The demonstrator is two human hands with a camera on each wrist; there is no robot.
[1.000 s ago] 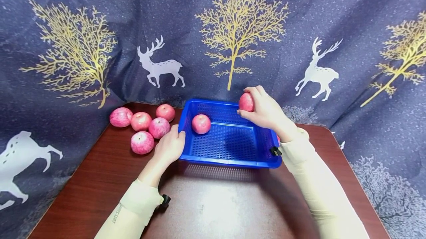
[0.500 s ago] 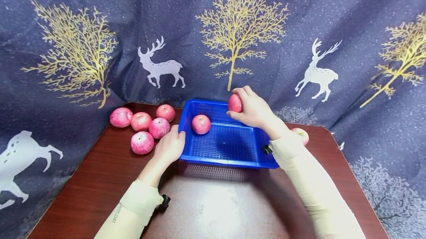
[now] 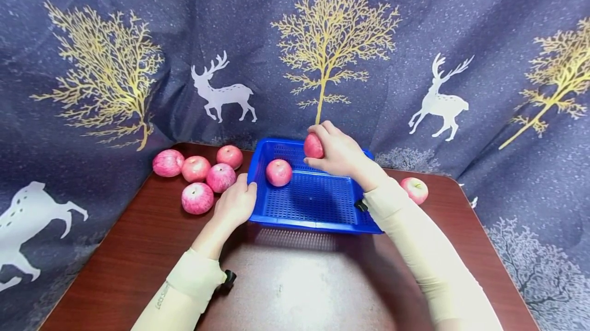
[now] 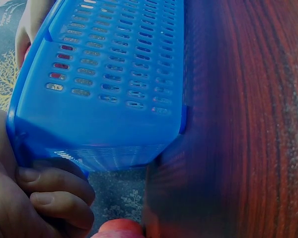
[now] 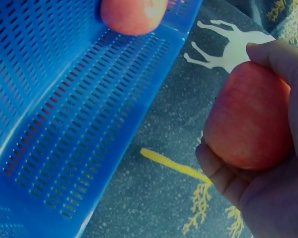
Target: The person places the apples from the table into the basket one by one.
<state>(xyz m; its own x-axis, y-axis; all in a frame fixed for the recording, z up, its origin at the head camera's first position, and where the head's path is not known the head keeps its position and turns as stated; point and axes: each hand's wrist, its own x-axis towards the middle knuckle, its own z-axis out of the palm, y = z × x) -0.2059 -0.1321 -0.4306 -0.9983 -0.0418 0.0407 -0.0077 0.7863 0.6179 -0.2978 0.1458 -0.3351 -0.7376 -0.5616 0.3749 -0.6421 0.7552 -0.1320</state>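
A blue plastic basket [image 3: 318, 226] with slotted sides stands on the table. My left hand [image 3: 236, 201] grips its left rim; in the left wrist view the fingers [image 4: 59, 198] curl round the rim. My right hand [image 3: 341, 152] holds a red apple [image 3: 314, 146] over the basket's back side. Thumb and fingers lie round that apple [image 5: 251, 116] in the right wrist view. Inside the basket, near its left end, lies another apple [image 3: 278, 172].
Several apples [image 3: 196, 198] sit grouped on the table left of the basket. One paler apple [image 3: 414, 190] lies on the right, partly behind my right sleeve. The brown wooden table [image 3: 124, 249] ends at a dark curtain [image 3: 286, 64] printed with deer and trees.
My right hand has moved left with its apple, from above the basket's back right to nearer its middle. The apple on the right has come into view. The left hand stays put.
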